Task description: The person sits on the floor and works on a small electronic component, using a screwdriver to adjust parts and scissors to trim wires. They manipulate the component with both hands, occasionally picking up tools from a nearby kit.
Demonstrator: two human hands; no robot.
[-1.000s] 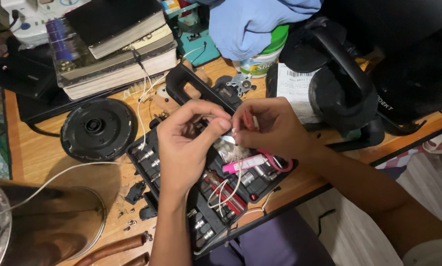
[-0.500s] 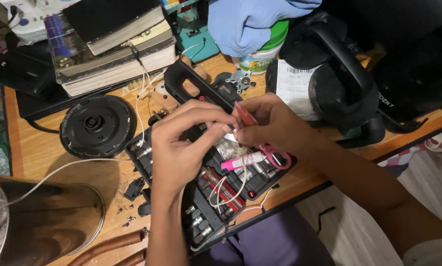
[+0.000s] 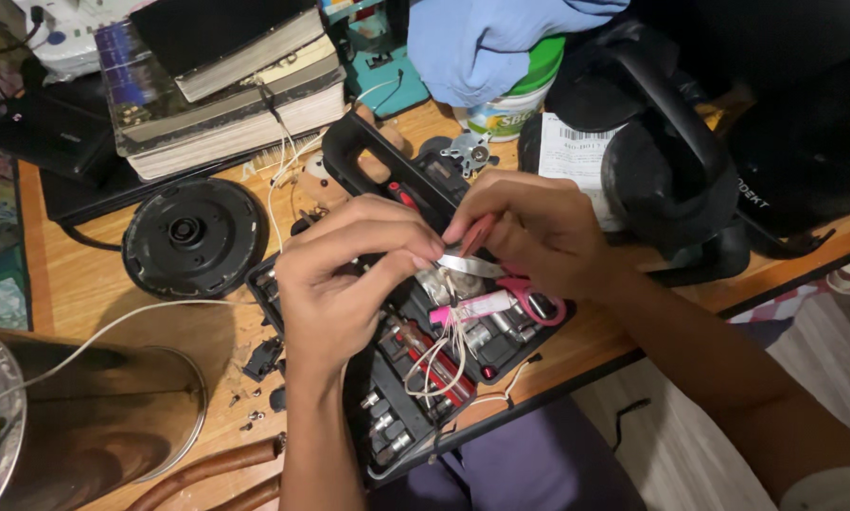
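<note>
Both hands meet over the toolbox [image 3: 387, 416]: left hand [image 3: 345, 284] pinches thin, limp white wires [image 3: 441, 350], right hand [image 3: 539, 232] grips stiff, sharp scissors [image 3: 501, 274] by the handles.

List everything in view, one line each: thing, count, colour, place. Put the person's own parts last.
Wooden desk: one, orange-brown, under everything.
Open plastic tool case: one, black, desk front, below the hands.
Thin loose wires: a bundle, white, hanging from the hands over the case.
Round kettle base: one, black, left of the case.
Metal kettle body: one, steel, lower left corner.
Stacked books: about three, dark covers, top left.
Cloth: one, light blue, top centre, over a green-lidded tub.
Paper slip: one, white, right of the tub.
Scissors with pink handles: one, in the right hand.
Left hand: pinching the wires.
Right hand: gripping the scissors.
</note>
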